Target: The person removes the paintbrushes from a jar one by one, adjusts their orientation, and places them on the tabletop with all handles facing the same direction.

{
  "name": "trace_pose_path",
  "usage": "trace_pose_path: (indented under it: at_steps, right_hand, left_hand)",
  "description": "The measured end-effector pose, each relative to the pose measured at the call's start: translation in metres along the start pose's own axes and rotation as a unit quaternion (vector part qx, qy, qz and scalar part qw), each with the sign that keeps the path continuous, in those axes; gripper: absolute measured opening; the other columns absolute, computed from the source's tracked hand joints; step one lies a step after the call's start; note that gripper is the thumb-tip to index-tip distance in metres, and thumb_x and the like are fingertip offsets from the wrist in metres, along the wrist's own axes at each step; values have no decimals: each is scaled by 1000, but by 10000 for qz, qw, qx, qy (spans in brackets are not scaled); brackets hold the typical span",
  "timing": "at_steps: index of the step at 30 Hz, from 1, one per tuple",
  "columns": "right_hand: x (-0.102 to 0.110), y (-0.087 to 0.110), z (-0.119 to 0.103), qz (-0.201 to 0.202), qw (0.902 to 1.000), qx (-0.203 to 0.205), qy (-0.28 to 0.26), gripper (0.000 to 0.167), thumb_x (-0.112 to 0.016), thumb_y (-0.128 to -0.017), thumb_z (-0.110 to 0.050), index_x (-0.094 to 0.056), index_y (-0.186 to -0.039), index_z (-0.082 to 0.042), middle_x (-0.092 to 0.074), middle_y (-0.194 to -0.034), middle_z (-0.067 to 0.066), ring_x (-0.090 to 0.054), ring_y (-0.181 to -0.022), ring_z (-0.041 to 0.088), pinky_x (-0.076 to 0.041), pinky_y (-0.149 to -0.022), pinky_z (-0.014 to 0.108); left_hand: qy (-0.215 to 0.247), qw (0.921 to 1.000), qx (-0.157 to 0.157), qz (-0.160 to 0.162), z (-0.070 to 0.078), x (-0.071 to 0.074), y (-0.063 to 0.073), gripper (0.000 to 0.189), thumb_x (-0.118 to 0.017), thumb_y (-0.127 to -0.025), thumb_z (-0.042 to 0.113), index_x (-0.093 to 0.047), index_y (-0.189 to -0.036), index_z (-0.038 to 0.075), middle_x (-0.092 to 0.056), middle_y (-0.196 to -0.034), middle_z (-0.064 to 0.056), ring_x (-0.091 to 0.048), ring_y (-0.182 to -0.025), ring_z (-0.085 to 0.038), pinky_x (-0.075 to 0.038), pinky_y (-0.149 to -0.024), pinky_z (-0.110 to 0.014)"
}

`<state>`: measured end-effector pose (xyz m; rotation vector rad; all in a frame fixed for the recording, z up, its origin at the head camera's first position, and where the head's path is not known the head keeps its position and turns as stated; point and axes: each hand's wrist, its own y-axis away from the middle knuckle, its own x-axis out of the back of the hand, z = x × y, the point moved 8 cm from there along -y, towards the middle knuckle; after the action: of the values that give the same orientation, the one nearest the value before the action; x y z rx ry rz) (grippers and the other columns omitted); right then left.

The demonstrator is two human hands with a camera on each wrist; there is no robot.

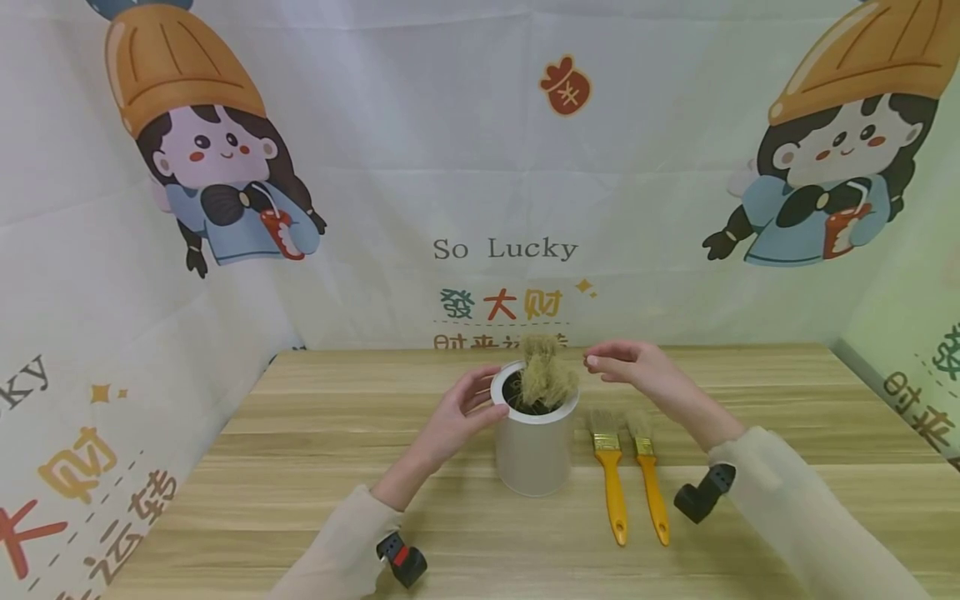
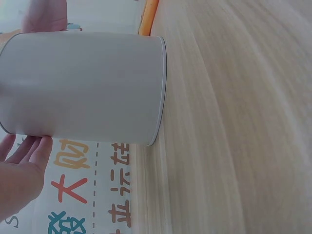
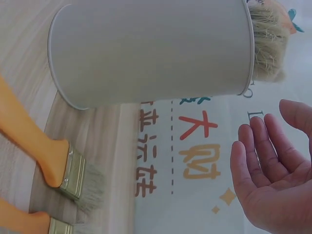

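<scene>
A light grey cylindrical container (image 1: 534, 458) with a white rim stands upright on the wooden table. Pale brush bristles (image 1: 547, 379) rise out of its dark opening; the handles below are hidden. At the left of the rim, my left hand (image 1: 459, 417) holds the container, thumb toward the front and fingers on its side. My right hand (image 1: 648, 371) hovers to the right of the bristles, fingers loosely curved, holding nothing; the right wrist view shows its bare palm. Below it lie two paintbrushes, a wider one (image 1: 613, 492) and a narrower one (image 1: 654, 496), with yellow-orange handles toward me.
The wooden table (image 1: 337, 467) meets a white printed cloth (image 1: 375, 167) at the back, with cloth at both sides too. Small black cameras (image 1: 405, 562) are strapped at both sleeves.
</scene>
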<state>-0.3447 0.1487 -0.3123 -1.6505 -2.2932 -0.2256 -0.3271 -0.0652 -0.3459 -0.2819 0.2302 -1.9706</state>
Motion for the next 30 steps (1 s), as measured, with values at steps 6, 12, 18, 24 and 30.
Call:
trace_pose_path:
  at_steps: [6,12,18,24,30]
  right_hand:
    - [-5,-3,-8,-45,9999,15,97,49,-58,-85,-33,-50,-119,1,-51,-118,16,-49,-106,29,-35,-94,41]
    - [-8,-7,-19,-56,9999,156,37,46,-58,-86,-29,-50,-119,2,-51,-117,17,-47,-107,31,-38,-91,39]
    - [-12,-8,-29,-18,9998,213,-51,43,-59,-86,-27,-51,-118,1,-51,-118,16,-49,-106,28,-40,-90,37]
    - [-17,-11,-31,76,9996,246,-90,42,-59,-85,-26,-52,-118,1,-51,-119,15,-50,-104,27,-41,-89,37]
    - [-20,-14,-31,331,9991,245,46,42,-61,-84,-25,-53,-117,-1,-53,-116,14,-51,-102,26,-43,-85,35]
  left_hand:
    - [15,10000,37,1,0,0,1,54,-61,-82,5,-37,-130,3,-40,-129,-17,-39,-117,-27,-39,-91,-32]
    - [-2,10000,9,-5,1,0,1,54,-61,-83,5,-37,-131,3,-40,-129,-17,-39,-117,-27,-39,-91,-33]
    - [-5,10000,15,-24,1,0,0,54,-61,-82,5,-37,-131,3,-40,-129,-17,-39,-117,-27,-39,-91,-32]
    - [-32,10000,12,1,1,0,0,54,-61,-83,6,-37,-130,3,-41,-128,-17,-40,-117,-27,-40,-90,-32]
    - [-49,10000,-30,-19,1,0,0,56,-62,-82,7,-35,-131,1,-40,-129,-18,-39,-117,-29,-40,-90,-34]
